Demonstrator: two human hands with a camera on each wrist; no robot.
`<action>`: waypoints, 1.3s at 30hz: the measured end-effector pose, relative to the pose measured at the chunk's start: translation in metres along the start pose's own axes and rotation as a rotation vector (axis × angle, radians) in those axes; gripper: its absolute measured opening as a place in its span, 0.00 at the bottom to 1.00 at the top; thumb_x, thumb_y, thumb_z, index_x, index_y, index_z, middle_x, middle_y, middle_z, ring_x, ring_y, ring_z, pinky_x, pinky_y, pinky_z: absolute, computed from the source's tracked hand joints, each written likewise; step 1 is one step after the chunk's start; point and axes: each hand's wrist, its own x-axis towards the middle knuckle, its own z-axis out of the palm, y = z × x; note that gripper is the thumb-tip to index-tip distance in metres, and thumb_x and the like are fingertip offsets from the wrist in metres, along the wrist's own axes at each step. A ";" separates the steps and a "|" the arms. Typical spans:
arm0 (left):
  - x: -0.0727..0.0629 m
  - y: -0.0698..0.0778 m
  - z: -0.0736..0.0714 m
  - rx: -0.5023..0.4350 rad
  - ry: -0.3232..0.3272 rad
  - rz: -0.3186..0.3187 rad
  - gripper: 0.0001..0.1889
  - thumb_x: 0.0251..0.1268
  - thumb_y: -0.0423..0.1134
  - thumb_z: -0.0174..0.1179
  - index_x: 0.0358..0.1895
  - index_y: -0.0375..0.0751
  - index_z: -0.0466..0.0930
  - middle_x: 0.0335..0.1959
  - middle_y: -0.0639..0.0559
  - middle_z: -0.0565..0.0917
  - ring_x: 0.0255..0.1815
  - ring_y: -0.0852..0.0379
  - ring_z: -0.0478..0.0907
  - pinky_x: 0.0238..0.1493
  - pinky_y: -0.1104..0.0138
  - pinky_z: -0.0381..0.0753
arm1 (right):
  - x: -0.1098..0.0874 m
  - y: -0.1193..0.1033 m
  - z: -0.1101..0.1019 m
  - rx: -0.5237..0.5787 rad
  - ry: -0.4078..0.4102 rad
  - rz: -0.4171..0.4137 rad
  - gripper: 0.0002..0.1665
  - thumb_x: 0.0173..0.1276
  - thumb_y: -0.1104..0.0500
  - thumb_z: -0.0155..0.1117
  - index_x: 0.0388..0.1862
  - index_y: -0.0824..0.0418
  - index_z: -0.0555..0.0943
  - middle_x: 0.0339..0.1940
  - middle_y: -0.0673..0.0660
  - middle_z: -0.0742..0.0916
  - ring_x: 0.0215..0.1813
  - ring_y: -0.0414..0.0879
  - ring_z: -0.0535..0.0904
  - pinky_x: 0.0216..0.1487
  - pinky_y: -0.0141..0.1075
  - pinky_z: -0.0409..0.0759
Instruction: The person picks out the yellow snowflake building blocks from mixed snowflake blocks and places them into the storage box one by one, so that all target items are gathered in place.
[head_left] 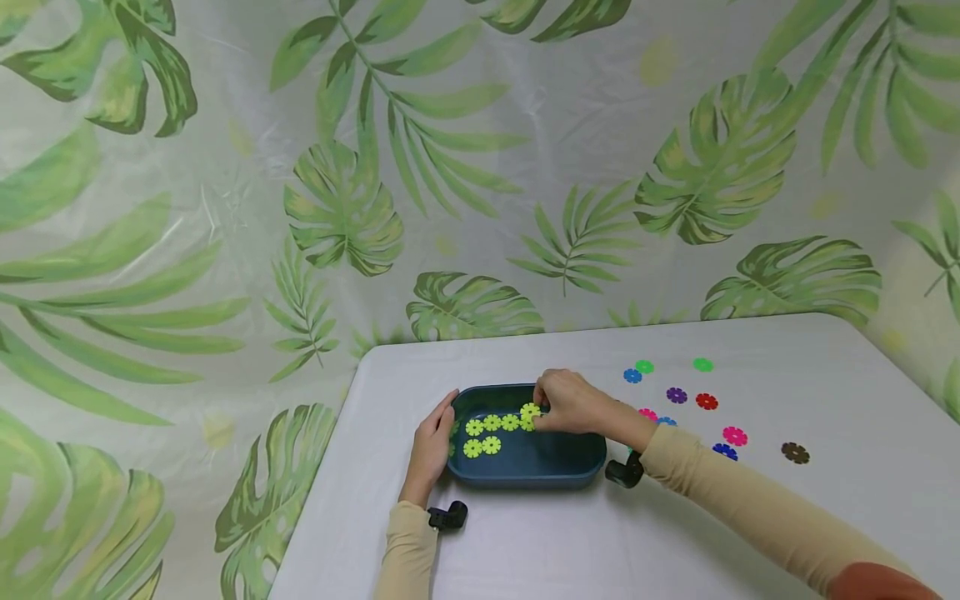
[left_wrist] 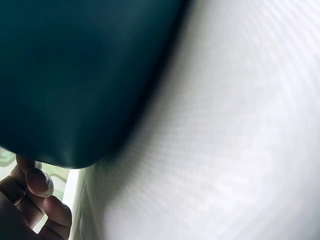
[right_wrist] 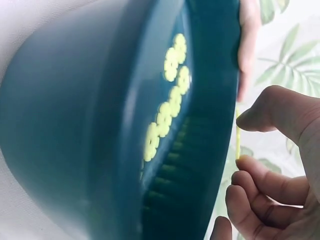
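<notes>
A dark blue plastic tub [head_left: 525, 482] stands on the white table, with several yellow-green notched plastic discs [head_left: 492, 422] inside in two rows. My left hand [head_left: 427, 450] holds the tub's left end, fingertips at the rim; in the left wrist view, curled fingers [left_wrist: 40, 182] show beside its dark wall. Over the tub's far side, my right hand [head_left: 573, 404] pinches one more disc [right_wrist: 238, 140] between thumb and finger. That disc appears edge-on in the right wrist view, just past the rim.
Loose notched discs lie to the right of the tub, among them a brown disc [head_left: 795, 452], a red disc [head_left: 707, 402] and a purple disc [head_left: 677, 395]. The right forearm passes over part of that area. A leaf-printed curtain [head_left: 480, 167] hangs behind the table [head_left: 525, 542].
</notes>
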 end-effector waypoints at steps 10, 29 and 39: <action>0.002 -0.003 -0.001 -0.006 0.002 0.017 0.22 0.84 0.46 0.44 0.75 0.51 0.70 0.74 0.55 0.70 0.77 0.50 0.61 0.76 0.47 0.59 | 0.009 -0.008 0.004 -0.065 -0.062 -0.048 0.13 0.55 0.54 0.77 0.30 0.61 0.85 0.29 0.53 0.83 0.29 0.40 0.71 0.31 0.33 0.76; 0.005 -0.008 -0.001 -0.007 -0.004 0.007 0.22 0.85 0.47 0.44 0.75 0.53 0.70 0.74 0.60 0.70 0.77 0.55 0.61 0.77 0.51 0.59 | 0.025 -0.013 0.011 -0.130 -0.204 -0.112 0.15 0.55 0.54 0.80 0.33 0.64 0.87 0.31 0.52 0.84 0.34 0.45 0.79 0.35 0.38 0.82; 0.005 -0.010 -0.002 -0.001 -0.007 0.011 0.24 0.84 0.49 0.43 0.76 0.51 0.69 0.74 0.59 0.70 0.77 0.54 0.61 0.77 0.50 0.59 | 0.035 -0.017 0.012 -0.150 -0.269 -0.122 0.14 0.54 0.54 0.79 0.32 0.64 0.87 0.31 0.52 0.85 0.33 0.44 0.77 0.35 0.37 0.81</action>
